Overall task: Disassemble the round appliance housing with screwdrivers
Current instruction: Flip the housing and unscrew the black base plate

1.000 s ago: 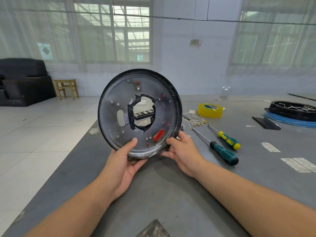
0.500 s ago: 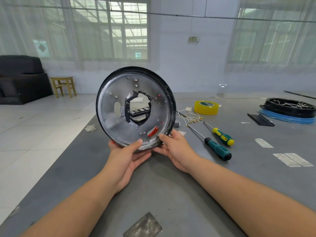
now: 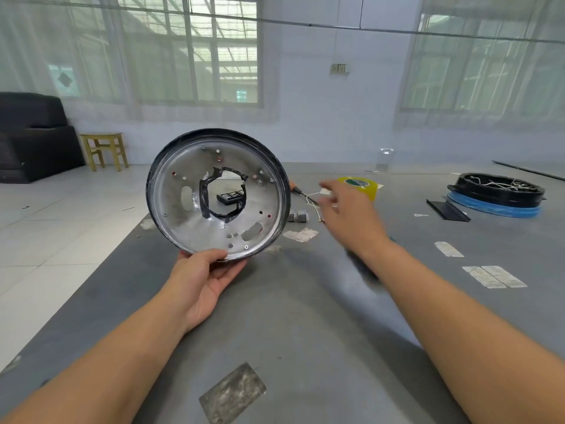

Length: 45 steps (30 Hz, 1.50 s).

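Note:
A round metal housing plate [image 3: 183,215] with a black rim and a ragged central hole is held upright above the grey table [image 3: 299,316]. My left hand [image 3: 203,280] grips its lower edge, thumb on the inner face. My right hand [image 3: 351,215] is off the plate, blurred, fingers spread, hovering over the table to the right. It covers the screwdrivers; only an orange-tipped shaft [image 3: 298,189] shows beside the rim. Small screws and holes dot the plate's face.
A yellow tape roll [image 3: 365,186] sits behind my right hand. A black round housing part on a blue ring [image 3: 495,194] lies far right, with a black strip [image 3: 448,211] beside it. Grey connectors [image 3: 298,215], thin wires and tape patches lie on the table. A bit case [image 3: 230,197] shows through the hole.
My right hand has let go of the plate and moved right toward the tools. The plate has turned in my left hand, which alone holds it now.

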{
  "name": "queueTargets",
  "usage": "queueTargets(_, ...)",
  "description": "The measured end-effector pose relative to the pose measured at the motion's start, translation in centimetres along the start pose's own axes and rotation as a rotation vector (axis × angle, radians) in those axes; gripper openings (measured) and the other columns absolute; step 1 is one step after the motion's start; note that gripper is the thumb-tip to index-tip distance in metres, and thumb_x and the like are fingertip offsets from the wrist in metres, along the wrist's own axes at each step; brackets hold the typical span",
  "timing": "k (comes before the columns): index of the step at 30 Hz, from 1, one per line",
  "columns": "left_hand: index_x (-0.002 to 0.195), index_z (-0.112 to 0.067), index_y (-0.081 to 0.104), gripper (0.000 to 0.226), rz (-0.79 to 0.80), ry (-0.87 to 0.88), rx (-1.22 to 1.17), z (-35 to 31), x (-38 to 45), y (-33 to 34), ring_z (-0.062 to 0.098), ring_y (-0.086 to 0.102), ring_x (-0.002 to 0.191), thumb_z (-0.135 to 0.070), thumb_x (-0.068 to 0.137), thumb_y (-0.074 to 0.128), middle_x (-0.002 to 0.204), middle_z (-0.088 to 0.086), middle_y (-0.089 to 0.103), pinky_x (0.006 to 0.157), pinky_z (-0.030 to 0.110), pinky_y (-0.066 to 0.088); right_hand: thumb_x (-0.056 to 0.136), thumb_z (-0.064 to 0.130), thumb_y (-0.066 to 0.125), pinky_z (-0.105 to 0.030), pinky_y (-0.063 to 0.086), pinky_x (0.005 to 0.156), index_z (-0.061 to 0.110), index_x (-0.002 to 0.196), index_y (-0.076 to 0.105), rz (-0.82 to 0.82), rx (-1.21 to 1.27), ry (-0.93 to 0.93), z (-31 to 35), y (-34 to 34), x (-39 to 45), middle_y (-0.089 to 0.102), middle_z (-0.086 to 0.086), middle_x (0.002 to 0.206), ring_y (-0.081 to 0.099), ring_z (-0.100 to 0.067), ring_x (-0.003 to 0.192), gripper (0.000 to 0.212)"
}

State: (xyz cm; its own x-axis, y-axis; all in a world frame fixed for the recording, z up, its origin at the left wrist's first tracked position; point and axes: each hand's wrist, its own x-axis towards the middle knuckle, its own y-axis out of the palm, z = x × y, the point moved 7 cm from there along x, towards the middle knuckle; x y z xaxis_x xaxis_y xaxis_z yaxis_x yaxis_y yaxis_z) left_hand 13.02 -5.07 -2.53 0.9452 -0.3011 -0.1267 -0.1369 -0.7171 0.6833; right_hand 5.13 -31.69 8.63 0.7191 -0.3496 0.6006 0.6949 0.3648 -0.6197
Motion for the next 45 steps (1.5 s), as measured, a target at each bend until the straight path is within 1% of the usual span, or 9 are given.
queueTargets(3,0.143,-0.016,0.049,0.061,0.002,0.014,0.031,0.0,0.2,0.1,0.039,0.078,0.096,0.019,0.094,0.050,0.128,0.023,0.071,0.073,0.048,0.067,0.102,0.028,0.045,-0.040,0.050,0.084,0.024,0.119,0.069,0.040,-0.425,0.123,-4.6,-2.2,1.0,0.065,-0.006,0.126,0.061,-0.034,0.109,0.030)
queueTargets(6,0.144,-0.018,0.047,0.063,0.004,0.016,0.050,0.1,0.4,0.3,0.040,0.078,0.095,0.019,0.093,0.051,0.129,0.024,0.069,0.072,0.047,0.067,0.097,0.025,0.047,-0.039,0.052,0.086,0.029,0.118,0.071,0.258,-0.620,0.274,-8.5,-1.7,0.3,0.067,-0.008,0.123,0.061,-0.035,0.109,0.032)
queueTargets(10,0.143,-0.018,0.044,0.063,0.002,0.023,0.070,0.2,0.5,0.3,0.038,0.079,0.092,0.020,0.094,0.050,0.130,0.023,0.067,0.069,0.047,0.067,0.099,0.026,0.054,-0.041,0.053,0.098,0.029,0.129,0.068,0.464,-0.506,0.454,-11.2,-0.4,-1.0,0.064,-0.009,0.133,0.060,-0.033,0.118,0.033)
queueTargets(14,0.138,-0.020,0.046,0.059,0.008,0.019,0.084,0.3,0.5,0.3,0.036,0.080,0.092,0.019,0.094,0.050,0.130,0.020,0.068,0.069,0.045,0.067,0.097,0.019,0.059,-0.033,0.052,0.085,0.026,0.119,0.073,0.416,-0.464,0.465,-12.0,-0.7,-0.6,0.068,-0.010,0.123,0.061,-0.030,0.104,0.027)
queueTargets(20,0.141,-0.021,0.046,0.060,0.019,0.013,0.079,0.3,0.4,0.4,0.037,0.079,0.093,0.017,0.095,0.051,0.130,0.020,0.068,0.071,0.044,0.067,0.095,0.008,0.059,-0.036,0.056,0.086,0.024,0.116,0.075,0.358,-0.409,0.463,-12.4,-1.0,-0.5,0.068,-0.013,0.121,0.061,-0.031,0.097,0.031)
queueTargets(27,0.139,-0.020,0.050,0.056,0.026,0.022,0.083,-0.1,0.5,0.2,0.040,0.078,0.101,0.015,0.096,0.053,0.130,0.019,0.070,0.084,0.049,0.064,0.097,0.017,0.052,-0.028,0.044,0.071,0.032,0.121,0.066,-0.029,-0.044,0.303,-6.7,-2.5,0.7,0.069,-0.001,0.108,0.061,-0.017,0.081,0.032)
queueTargets(32,0.138,-0.020,0.049,0.056,0.002,0.096,0.107,-1.2,0.7,-0.2,0.040,0.073,0.110,0.016,0.096,0.050,0.130,0.019,0.070,0.090,0.049,0.060,0.096,0.011,0.043,-0.049,0.059,0.074,0.036,0.108,0.055,-0.235,0.663,0.368,-0.6,0.4,-2.2,0.067,0.009,0.080,0.065,-0.012,0.066,0.031)
queueTargets(38,0.124,-0.027,0.055,0.055,-0.035,0.124,0.051,-2.9,1.6,-2.1,0.043,0.073,0.108,0.019,0.094,0.047,0.126,0.017,0.069,0.082,0.049,0.065,0.101,0.023,0.058,-0.029,0.044,0.046,0.031,0.107,0.057,0.057,0.874,0.338,3.8,6.8,-7.7,0.066,-0.010,0.105,0.058,-0.009,0.059,0.010)
queueTargets(45,0.144,-0.013,0.052,0.060,-0.019,0.064,-0.032,-4.2,3.3,-3.9,0.045,0.077,0.101,0.019,0.093,0.045,0.129,0.025,0.070,0.076,0.053,0.066,0.096,0.018,0.068,-0.024,0.043,0.046,0.032,0.112,0.064,0.344,0.772,0.329,4.7,9.1,-9.5,0.069,-0.006,0.102,0.056,-0.012,0.055,0.021)
